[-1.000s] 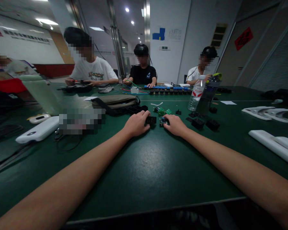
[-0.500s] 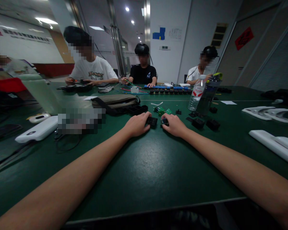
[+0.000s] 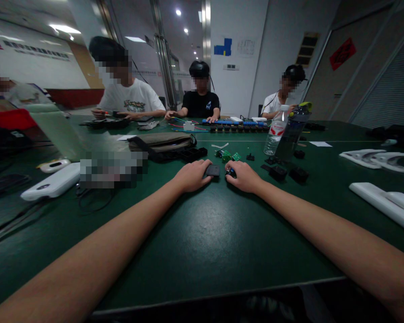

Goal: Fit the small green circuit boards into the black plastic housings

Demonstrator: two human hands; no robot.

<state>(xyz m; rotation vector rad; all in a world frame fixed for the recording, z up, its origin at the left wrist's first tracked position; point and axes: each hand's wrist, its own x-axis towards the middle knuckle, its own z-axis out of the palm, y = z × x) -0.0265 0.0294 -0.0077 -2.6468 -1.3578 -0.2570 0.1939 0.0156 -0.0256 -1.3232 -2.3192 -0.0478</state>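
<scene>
My left hand (image 3: 195, 176) is closed on a small black plastic case (image 3: 213, 170), its thumb and fingers gripping the left end. Just across from it, my right hand (image 3: 243, 176) pinches a small dark part (image 3: 230, 172) with a bit of blue on it; the fingers cover most of it, so its kind is unclear. A narrow gap separates the two held pieces, low over the green table (image 3: 208, 251). Beyond the hands lie several green circuit boards (image 3: 227, 155) and a small black piece (image 3: 250, 157).
Black boxes (image 3: 299, 175) lie right of my right hand, near a water bottle (image 3: 276, 130) and a dark bottle (image 3: 293, 130). A brown bag (image 3: 164, 142) and black tray (image 3: 193, 154) lie beyond my left hand. White curved parts (image 3: 377, 159) are far right. Co-workers sit opposite.
The black case in my left hand has turned, showing a flatter, smoother face. The part in my right hand has tilted slightly. A co-worker's hand opposite has shifted left.
</scene>
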